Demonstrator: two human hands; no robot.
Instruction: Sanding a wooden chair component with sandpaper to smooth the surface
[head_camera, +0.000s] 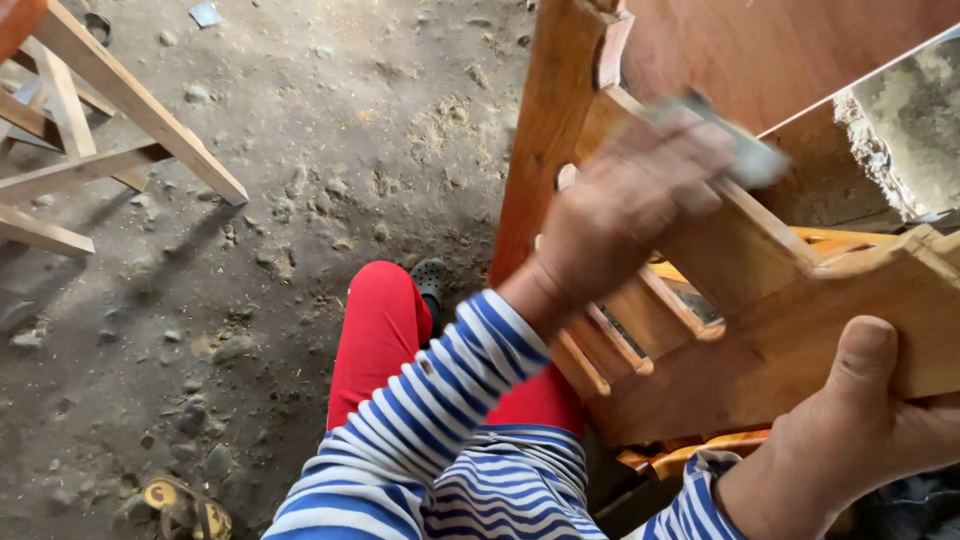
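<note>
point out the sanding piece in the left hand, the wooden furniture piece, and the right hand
sanding piece (752, 155), head view, on its grey end past the fingers.
left hand (625, 215), head view, on the back of the hand.
wooden furniture piece (770, 340), head view, on its broad lower rail.
right hand (850, 420), head view, below the thumb.

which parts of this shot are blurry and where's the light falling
Head view: the left hand and the grey piece it holds are smeared by motion blur; the right hand, gripping the wooden frame, is sharp. Soft daylight brightens the upper dirt floor, and the pale wooden trestle casts faint shadows.
</note>
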